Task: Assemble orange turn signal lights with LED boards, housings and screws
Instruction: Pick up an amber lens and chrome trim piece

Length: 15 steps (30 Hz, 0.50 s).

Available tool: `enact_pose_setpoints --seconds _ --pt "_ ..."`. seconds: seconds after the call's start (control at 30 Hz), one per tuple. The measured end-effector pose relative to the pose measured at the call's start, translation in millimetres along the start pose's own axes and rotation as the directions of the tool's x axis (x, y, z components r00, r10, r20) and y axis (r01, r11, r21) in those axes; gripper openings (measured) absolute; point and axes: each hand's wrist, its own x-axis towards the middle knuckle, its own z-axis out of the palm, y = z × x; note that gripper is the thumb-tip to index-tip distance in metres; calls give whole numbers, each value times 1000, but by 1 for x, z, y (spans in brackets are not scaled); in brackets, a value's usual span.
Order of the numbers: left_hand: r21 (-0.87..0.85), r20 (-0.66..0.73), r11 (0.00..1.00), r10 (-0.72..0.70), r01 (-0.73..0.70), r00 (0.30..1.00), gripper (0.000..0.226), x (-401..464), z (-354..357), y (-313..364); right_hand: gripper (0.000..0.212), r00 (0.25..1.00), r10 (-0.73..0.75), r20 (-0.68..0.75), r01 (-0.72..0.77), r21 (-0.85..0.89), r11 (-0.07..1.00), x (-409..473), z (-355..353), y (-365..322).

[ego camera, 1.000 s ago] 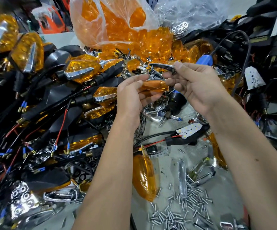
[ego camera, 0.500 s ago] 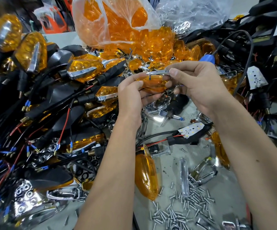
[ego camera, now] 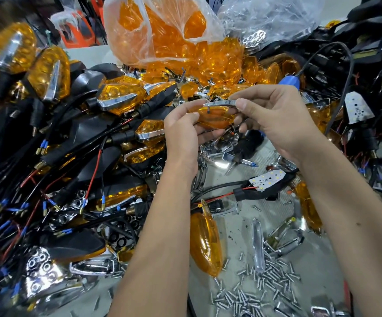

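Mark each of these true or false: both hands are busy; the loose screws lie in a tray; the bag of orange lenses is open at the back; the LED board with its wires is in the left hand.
1. Both hands are busy. True: the left hand holds an orange lens, and the right hand pinches a chrome strip.
2. Screws lie in a tray. False: the screws are scattered on the bare table.
3. The bag is open. True.
4. LED board in the left hand. False: the LED board lies on the table.
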Motion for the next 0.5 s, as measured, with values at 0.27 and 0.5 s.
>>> enact_pose_setpoints --seconds 0.27,0.5 --pt "22 17 1000 8 -8 1000 31 -2 1 -1 13 999 -34 14 35 -73 997 -1 -1 0" --pt "54 6 996 67 -67 998 16 -2 3 -3 9 993 -99 71 114 -243 963 0 -2 0"
